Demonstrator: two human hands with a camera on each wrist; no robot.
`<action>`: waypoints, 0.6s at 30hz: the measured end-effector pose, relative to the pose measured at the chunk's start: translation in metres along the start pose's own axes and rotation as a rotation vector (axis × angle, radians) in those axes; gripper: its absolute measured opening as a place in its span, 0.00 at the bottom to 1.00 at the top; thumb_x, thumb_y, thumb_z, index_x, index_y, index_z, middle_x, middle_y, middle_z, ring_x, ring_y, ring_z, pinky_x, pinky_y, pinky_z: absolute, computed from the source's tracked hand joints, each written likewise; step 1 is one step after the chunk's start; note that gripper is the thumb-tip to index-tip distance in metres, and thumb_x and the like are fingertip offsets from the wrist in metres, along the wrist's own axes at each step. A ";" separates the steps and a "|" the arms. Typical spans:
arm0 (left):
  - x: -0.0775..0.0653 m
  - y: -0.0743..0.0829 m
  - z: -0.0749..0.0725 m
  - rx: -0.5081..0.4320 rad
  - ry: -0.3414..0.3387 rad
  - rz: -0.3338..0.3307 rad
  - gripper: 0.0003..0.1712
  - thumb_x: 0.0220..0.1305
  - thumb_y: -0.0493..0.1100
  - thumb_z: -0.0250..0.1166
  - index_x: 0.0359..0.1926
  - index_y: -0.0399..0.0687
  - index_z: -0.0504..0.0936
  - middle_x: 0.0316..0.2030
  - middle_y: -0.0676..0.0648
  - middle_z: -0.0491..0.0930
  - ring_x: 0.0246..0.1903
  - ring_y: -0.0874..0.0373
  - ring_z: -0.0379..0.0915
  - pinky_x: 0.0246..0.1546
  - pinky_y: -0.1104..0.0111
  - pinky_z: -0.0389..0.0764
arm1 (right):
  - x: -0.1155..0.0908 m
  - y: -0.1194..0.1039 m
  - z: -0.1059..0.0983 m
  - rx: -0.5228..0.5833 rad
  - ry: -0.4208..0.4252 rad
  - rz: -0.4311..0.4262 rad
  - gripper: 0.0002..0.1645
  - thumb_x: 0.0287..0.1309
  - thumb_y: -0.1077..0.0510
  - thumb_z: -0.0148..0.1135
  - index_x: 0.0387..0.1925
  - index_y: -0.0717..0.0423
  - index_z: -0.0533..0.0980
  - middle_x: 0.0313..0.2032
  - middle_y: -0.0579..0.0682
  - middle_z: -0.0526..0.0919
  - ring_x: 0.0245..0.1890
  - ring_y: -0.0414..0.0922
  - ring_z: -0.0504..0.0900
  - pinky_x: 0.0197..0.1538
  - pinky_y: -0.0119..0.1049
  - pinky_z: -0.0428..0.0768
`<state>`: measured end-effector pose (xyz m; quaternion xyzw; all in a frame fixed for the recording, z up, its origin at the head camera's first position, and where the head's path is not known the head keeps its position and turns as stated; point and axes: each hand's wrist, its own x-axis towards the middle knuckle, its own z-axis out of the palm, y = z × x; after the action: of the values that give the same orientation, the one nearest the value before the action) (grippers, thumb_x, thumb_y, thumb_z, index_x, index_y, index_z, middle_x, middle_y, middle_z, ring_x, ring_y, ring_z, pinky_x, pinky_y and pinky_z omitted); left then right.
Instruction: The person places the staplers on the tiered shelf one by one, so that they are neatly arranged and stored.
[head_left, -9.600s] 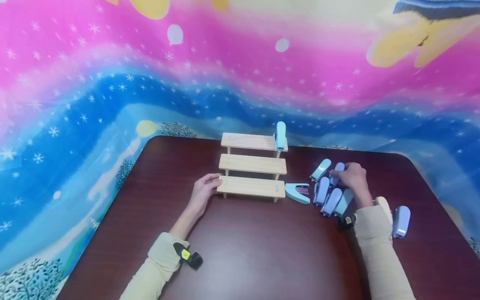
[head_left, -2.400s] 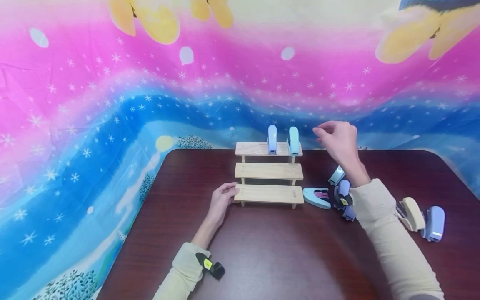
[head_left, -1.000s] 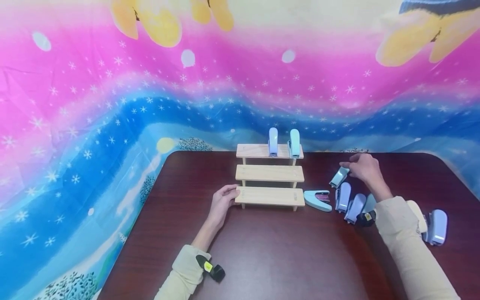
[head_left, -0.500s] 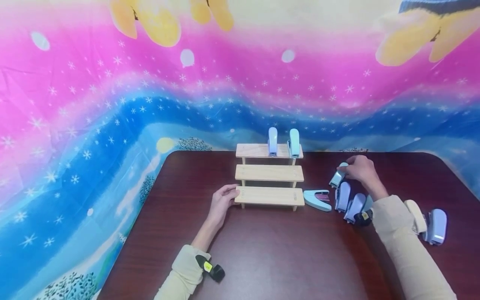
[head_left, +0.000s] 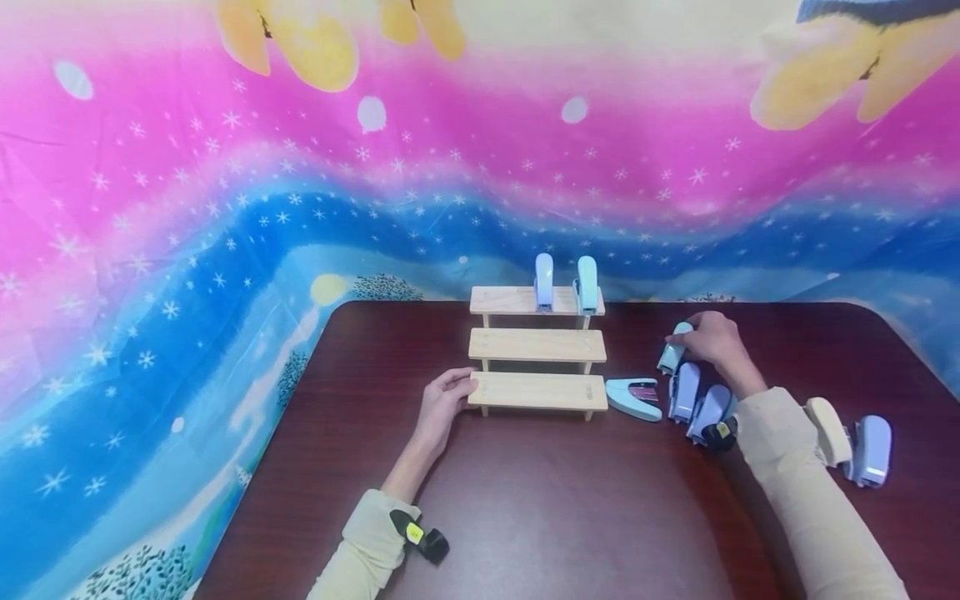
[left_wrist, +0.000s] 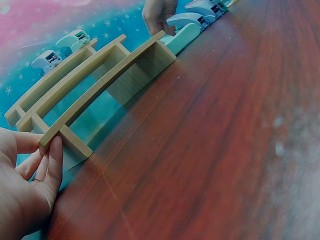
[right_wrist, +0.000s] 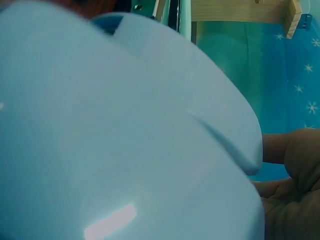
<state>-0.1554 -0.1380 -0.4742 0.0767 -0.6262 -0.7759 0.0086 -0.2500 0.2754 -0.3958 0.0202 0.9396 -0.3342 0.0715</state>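
A three-step wooden shelf stands on the table. My left hand pinches the left end of its lowest board, thumb and fingers meeting on the wood in the left wrist view. On the top step, a lavender stapler and a mint stapler stand side by side toward the right. Right of the shelf, my right hand pinches the upper end of another mint stapler. Pale stapler bodies fill most of the right wrist view, partly covering that hand's fingers.
Two lavender staplers lie close below the right hand, with another partly hidden by the wrist strap. A mint stapler lies spread open against the shelf's right end. Farther right are a cream stapler and a lavender one.
A lavender stapler went from the right-hand group to the top step beside the mint one. The right hand came back to the group and took hold of a mint stapler. The left hand stayed.
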 end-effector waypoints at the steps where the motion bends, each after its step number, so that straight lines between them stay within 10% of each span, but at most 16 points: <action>1: 0.000 0.000 0.000 0.003 0.000 0.000 0.23 0.66 0.31 0.65 0.59 0.22 0.77 0.41 0.46 0.86 0.34 0.62 0.80 0.34 0.73 0.81 | 0.000 0.000 0.001 -0.005 0.007 -0.007 0.31 0.67 0.58 0.66 0.55 0.84 0.72 0.43 0.74 0.81 0.34 0.56 0.83 0.35 0.44 0.84; 18: 0.000 -0.001 0.000 0.007 -0.015 0.016 0.23 0.67 0.31 0.65 0.59 0.22 0.76 0.38 0.48 0.86 0.33 0.63 0.79 0.34 0.73 0.80 | 0.002 -0.004 0.007 -0.049 0.045 -0.027 0.14 0.62 0.61 0.67 0.26 0.68 0.76 0.16 0.49 0.69 0.21 0.47 0.72 0.27 0.38 0.72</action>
<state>-0.1556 -0.1375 -0.4747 0.0659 -0.6294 -0.7742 0.0097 -0.2515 0.2685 -0.3989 0.0131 0.9491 -0.3113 0.0462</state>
